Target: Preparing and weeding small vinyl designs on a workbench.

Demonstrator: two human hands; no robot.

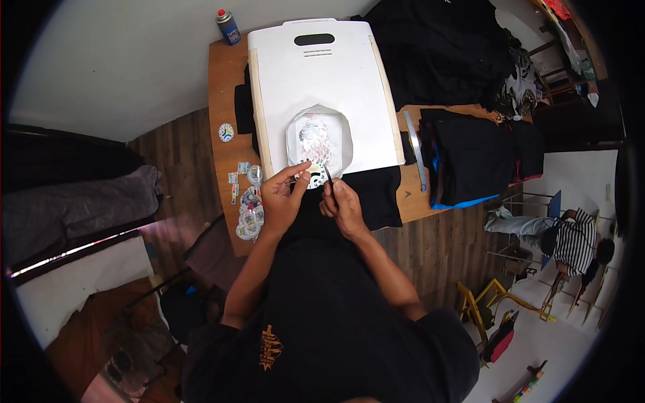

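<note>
My left hand (282, 201) pinches a round white printed piece (317, 178) with black and yellow marks between thumb and fingers. Closed around a slim dark pointed tool (328, 176), my right hand (345, 208) brings its tip against the piece's right edge. I cannot tell whether the tool is a blade or tweezers. Both hands are at the near rim of a white, many-sided shallow container (347, 138), which has small pale and reddish scraps inside. It rests on a large white panel (275, 87) with a dark oval slot (314, 39).
Round printed pieces (250, 218) in clear wrapping lie at the left table edge, with another round piece (226, 132) farther back. A spray can (228, 27) stands at the far left. On the right are a metal ruler (415, 151) and folded dark garments (463, 158). Another person (571, 242) is at right.
</note>
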